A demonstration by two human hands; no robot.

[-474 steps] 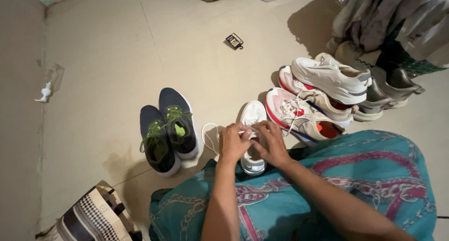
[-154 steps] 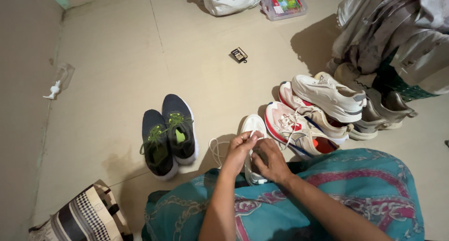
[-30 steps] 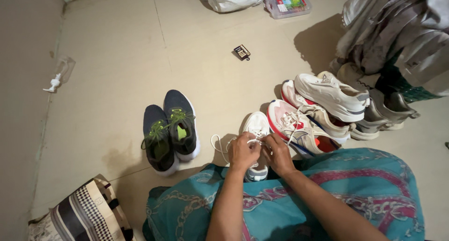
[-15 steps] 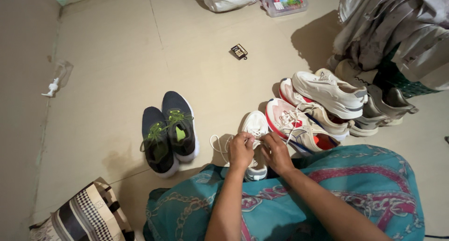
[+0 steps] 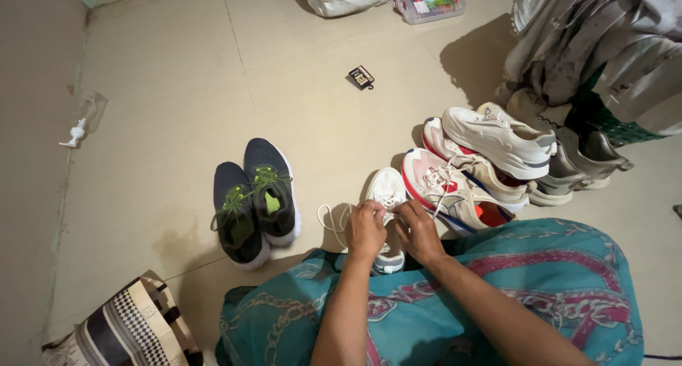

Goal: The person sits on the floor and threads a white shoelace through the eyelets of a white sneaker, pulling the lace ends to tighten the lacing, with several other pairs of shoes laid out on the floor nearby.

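Hands working over white sneaker (image 5: 387,195) – left hand (image 5: 365,230) and right hand (image 5: 419,231) each pinching white lace (image 5: 328,220) in narrow grip. Risk: lace slipping from pinch, or loose loop snagging – knot loosening.

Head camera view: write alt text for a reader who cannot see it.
Both hands, left hand and right hand, pinch the laces of a white sneaker on a beige floor. A dark pair with green laces stands to its left, more pale sneakers to its right.

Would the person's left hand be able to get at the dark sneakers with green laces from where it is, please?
Probably yes: only bare floor separates the left hand from the dark sneakers, though it is busy with the white shoe's lace.
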